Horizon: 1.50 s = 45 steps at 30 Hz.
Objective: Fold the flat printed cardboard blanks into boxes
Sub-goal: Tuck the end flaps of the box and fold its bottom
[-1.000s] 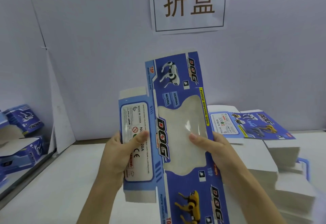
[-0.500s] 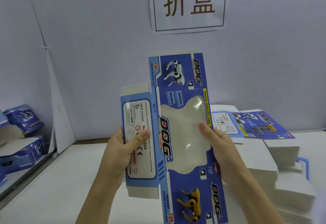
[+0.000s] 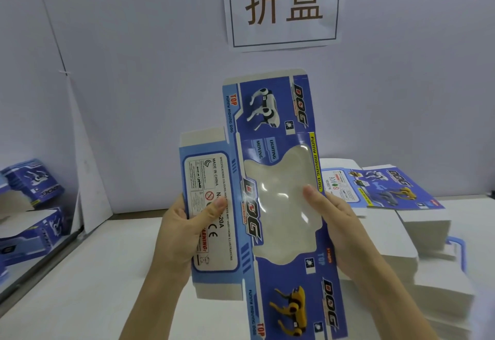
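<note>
Blue glossy cardboard, one flat blank (image 3: 278,205) with a clear plastic window, is held upright above the desk (image 3: 107,272), unfolded. Left hand (image 3: 184,232) pinches its label panel; right hand (image 3: 337,230) grips the opposite edge. Folded boxes (image 3: 34,184) sit left; flat blanks (image 3: 388,187) wait, stacked right.

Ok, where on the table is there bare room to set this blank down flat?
The open patch is the white table below and left of the held blank, bordered by the mirror panel on the left and the back wall. The right is crowded: stacks of flat blanks fill it. The left hand and right hand grip the blank's edges.
</note>
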Motion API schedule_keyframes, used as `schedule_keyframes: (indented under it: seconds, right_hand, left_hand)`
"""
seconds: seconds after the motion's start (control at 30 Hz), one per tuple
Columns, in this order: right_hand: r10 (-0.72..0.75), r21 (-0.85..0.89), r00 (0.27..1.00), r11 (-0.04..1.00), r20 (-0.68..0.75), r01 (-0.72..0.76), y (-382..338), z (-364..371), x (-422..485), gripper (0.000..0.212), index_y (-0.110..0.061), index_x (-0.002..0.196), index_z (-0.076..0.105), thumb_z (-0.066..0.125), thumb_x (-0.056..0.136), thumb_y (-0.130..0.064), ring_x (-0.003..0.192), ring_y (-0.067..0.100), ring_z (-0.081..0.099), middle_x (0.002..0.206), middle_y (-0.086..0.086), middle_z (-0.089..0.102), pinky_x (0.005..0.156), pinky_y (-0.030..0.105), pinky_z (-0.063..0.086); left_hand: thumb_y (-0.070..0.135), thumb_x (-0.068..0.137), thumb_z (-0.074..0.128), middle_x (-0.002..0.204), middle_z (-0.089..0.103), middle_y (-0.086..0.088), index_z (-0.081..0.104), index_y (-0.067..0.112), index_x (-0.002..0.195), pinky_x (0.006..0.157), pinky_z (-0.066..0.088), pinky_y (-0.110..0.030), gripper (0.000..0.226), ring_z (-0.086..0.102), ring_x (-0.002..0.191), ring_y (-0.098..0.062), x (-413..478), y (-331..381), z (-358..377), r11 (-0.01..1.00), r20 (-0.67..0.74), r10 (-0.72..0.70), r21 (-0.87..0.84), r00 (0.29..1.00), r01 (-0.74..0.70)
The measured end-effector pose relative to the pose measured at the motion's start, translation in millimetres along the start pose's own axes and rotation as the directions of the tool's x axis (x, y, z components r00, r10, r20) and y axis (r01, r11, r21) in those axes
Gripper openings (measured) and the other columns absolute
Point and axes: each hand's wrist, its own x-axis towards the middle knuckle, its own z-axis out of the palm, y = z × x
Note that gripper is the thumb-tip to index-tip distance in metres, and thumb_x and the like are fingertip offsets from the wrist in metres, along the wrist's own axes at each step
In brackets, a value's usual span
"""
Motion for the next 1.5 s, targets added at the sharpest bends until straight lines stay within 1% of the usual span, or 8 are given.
schedule_keyframes:
  seconds: [0.43,0.57,0.67,0.8,0.97,1.13,1.27,1.5]
  right_hand:
    - [-0.277,-0.157,0.955,0.953,-0.105,0.259,9,35,-3,0.035,-0.029,0.107,0.060,0.069,0.076,-0.043,0.088,0.012,0.072,0.098,-0.005,0.075,0.063,0.019,0.056]
    - [-0.407,-0.413,0.889,0.787,0.210,0.458,10,45,-13,0.069,-0.030,0.141,0.041,0.072,0.079,-0.031,0.126,0.008,0.051,0.135,-0.008,0.049,0.098,0.021,0.047]
    - [-0.394,-0.362,0.842,0.773,0.368,0.520,8,48,-18,0.058,-0.039,0.141,0.044,0.065,0.088,-0.029,0.134,0.003,0.036,0.136,-0.016,0.037,0.088,0.012,0.049]
    - [-0.506,-0.341,0.852,0.783,0.136,0.520,8,44,-8,0.050,-0.031,0.134,0.046,0.065,0.090,-0.020,0.122,-0.007,0.045,0.136,-0.006,0.044,0.080,0.003,0.046]
    - [-0.263,-0.222,0.959,0.946,-0.107,0.235,4,15,1,0.072,-0.050,0.137,0.036,0.074,0.076,-0.049,0.122,-0.002,0.053,0.141,-0.017,0.048,0.091,0.034,0.055]
    - [-0.203,-0.049,0.978,0.978,0.045,0.205,1,6,1,0.037,-0.044,0.115,0.062,0.066,0.079,-0.042,0.106,0.022,0.068,0.118,-0.002,0.070,0.079,0.035,0.059]
    - [-0.244,-0.063,0.969,0.967,0.029,0.246,3,8,2,0.034,-0.049,0.106,0.064,0.068,0.076,-0.033,0.102,0.021,0.070,0.111,-0.004,0.072,0.074,0.032,0.060]
    - [-0.287,-0.216,0.943,0.923,0.167,0.319,5,11,1,0.091,-0.029,0.143,0.038,0.080,0.062,-0.022,0.117,0.031,0.060,0.127,0.008,0.062,0.093,0.053,0.051]
  left_hand:
    - [0.063,0.076,0.051,0.125,0.045,0.033,0.042,0.050,0.127,0.073,0.033,0.009,0.053,0.048,0.116,0.005,-28,17,33,0.761,0.107,0.413,0.505,0.904,-0.407]
    - [0.076,0.057,0.066,0.144,0.038,0.023,0.030,0.057,0.131,0.091,0.046,-0.012,0.084,0.045,0.128,0.002,-35,24,36,0.853,0.207,0.330,0.353,0.921,-0.385]
    - [0.060,0.055,0.078,0.106,0.070,0.013,0.055,0.042,0.114,0.063,0.056,-0.019,0.066,0.069,0.094,-0.007,-32,25,30,0.970,0.161,0.228,0.044,0.960,-0.238]
    - [0.038,0.067,0.074,0.096,0.075,0.004,0.064,0.034,0.101,0.058,0.058,-0.029,0.035,0.073,0.083,-0.021,-18,21,13,0.975,0.050,0.208,-0.084,0.977,-0.203]
    - [0.028,0.074,0.063,0.099,0.074,-0.004,0.072,0.036,0.097,0.058,0.059,-0.036,0.026,0.073,0.079,-0.024,-13,13,-2,0.959,0.129,0.152,-0.258,0.980,-0.115]
    - [0.020,0.068,0.064,0.104,0.070,-0.017,0.054,0.013,0.125,0.059,0.057,-0.029,0.058,0.071,0.077,-0.024,-13,14,5,0.992,0.432,-0.035,-0.093,0.901,0.084]
    - [0.004,0.093,0.053,0.107,0.067,-0.014,0.050,0.018,0.120,0.062,0.057,-0.026,0.030,0.070,0.076,-0.016,-11,13,18,0.999,0.330,-0.030,-0.003,0.943,0.033]
    - [0.036,0.069,0.085,0.099,0.073,0.010,0.043,0.023,0.133,0.061,0.054,-0.016,0.078,0.072,0.088,-0.014,-21,12,19,0.976,0.267,0.159,0.102,0.951,-0.192]
